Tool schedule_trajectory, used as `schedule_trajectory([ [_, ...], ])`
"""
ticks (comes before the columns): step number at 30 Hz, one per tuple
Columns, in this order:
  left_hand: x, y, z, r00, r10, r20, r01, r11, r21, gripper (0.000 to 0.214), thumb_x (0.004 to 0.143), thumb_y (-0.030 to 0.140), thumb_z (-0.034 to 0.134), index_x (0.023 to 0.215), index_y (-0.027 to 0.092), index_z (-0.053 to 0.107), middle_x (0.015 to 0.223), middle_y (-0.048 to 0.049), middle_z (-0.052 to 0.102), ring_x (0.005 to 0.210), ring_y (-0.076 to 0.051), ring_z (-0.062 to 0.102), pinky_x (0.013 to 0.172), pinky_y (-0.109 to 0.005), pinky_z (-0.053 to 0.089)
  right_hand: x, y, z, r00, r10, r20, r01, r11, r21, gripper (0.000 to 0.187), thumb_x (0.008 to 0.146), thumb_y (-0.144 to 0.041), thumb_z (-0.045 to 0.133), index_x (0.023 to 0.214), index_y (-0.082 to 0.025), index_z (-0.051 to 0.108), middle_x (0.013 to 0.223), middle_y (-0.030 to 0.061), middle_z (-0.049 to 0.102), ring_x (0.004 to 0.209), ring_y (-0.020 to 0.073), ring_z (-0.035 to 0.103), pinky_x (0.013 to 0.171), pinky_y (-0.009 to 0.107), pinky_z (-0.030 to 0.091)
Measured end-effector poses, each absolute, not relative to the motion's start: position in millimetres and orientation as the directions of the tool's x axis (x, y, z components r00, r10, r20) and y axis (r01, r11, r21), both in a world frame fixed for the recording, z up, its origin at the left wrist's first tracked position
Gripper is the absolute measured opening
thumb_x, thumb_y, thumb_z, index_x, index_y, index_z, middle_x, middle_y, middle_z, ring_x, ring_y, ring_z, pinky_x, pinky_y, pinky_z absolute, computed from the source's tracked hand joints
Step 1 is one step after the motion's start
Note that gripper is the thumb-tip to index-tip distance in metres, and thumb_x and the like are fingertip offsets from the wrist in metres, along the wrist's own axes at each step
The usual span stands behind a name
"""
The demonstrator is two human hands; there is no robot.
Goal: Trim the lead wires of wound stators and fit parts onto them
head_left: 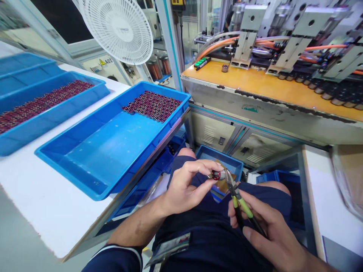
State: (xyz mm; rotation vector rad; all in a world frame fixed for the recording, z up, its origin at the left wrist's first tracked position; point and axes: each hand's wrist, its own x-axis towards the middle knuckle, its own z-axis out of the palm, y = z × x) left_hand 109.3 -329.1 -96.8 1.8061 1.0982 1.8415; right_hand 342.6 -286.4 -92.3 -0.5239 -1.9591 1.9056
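Observation:
Between the thumb and fingers of my left hand (185, 185) is a small wire-wound motor core (217, 175), dark with red windings, held on its side above my lap. My right hand (266, 226) grips a pair of cutting pliers (241, 207) with green and black handles. The tips of the pliers are at the right end of the core, where thin wire shows; whether the jaws are fully closed on it I cannot tell. Below both hands stands a small blue bin (236, 165) with brownish pieces in it, partly hidden by the hands.
On the white table (25, 204) to my left, a blue tray (76, 166) holds many wound cores at its far end. Another filled blue tray (51, 113) lies beyond it. A white fan (121, 30) stands behind. Ahead, a machine bench (210, 73) carries a row of cores (329, 92).

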Motion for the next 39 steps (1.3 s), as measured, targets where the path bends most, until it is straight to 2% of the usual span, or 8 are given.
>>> schedule_trajectory([
  [16,109,-330,-98,-0.171,0.693,0.7,0.282,-0.646,0.709,0.041,0.077,-0.006,0.066,0.103,0.019,0.048,0.103,-0.0081,0.071,0.101,-0.022,0.071,0.09,-0.042,0.06,335,-287,-88,-0.871,0.492,-0.019,0.016,-0.009,-1.0,0.053,0.098,-0.022,0.049,0.147,-0.036,0.036,0.104,0.0063,0.059,0.086,0.0127,0.062,0.085,0.033,0.055],
  [24,110,-328,-99,-0.158,0.67,0.726,0.341,-0.653,0.676,0.037,0.079,-0.003,0.065,0.103,0.019,0.048,0.102,-0.0081,0.072,0.101,-0.021,0.071,0.089,-0.041,0.06,333,-288,-89,-0.842,0.538,-0.038,0.04,-0.007,-0.999,0.048,0.098,-0.019,0.047,0.143,-0.035,0.041,0.093,0.0026,0.059,0.074,0.009,0.057,0.07,0.02,0.054],
  [26,110,-328,-101,-0.153,0.65,0.744,0.361,-0.664,0.655,0.039,0.079,-0.004,0.065,0.106,0.02,0.049,0.103,-0.0078,0.071,0.102,-0.021,0.07,0.091,-0.043,0.06,333,-287,-91,-0.815,0.579,-0.03,0.041,0.007,-0.999,0.048,0.098,-0.019,0.048,0.142,-0.036,0.041,0.096,0.0026,0.059,0.076,0.0091,0.058,0.072,0.02,0.054],
  [31,106,-329,-105,-0.147,0.646,0.749,0.425,-0.643,0.637,0.05,0.077,-0.004,0.067,0.119,0.02,0.054,0.104,-0.0085,0.071,0.102,-0.022,0.07,0.091,-0.044,0.06,334,-286,-95,-0.787,0.616,-0.018,0.036,0.016,-0.999,0.054,0.095,-0.016,0.05,0.143,-0.039,0.038,0.113,0.0042,0.06,0.096,0.0121,0.063,0.091,0.026,0.054],
  [35,102,-331,-99,-0.091,0.664,0.742,0.586,-0.567,0.579,0.046,0.077,-0.001,0.068,0.118,0.018,0.063,0.109,-0.0107,0.07,0.102,-0.021,0.069,0.089,-0.035,0.061,329,-286,-97,-0.759,0.648,-0.069,0.029,-0.073,-0.997,0.054,0.091,-0.014,0.053,0.14,-0.033,0.043,0.107,0.005,0.063,0.089,0.0123,0.064,0.087,0.027,0.055],
  [39,101,-332,-95,-0.088,0.663,0.743,0.635,-0.537,0.555,0.042,0.078,-0.001,0.068,0.114,0.021,0.067,0.108,-0.0078,0.069,0.1,-0.019,0.069,0.089,-0.033,0.061,321,-284,-94,-0.731,0.664,-0.157,0.048,-0.18,-0.983,0.052,0.085,-0.018,0.058,0.136,-0.025,0.048,0.1,0.0059,0.063,0.085,0.0136,0.063,0.084,0.029,0.056],
])
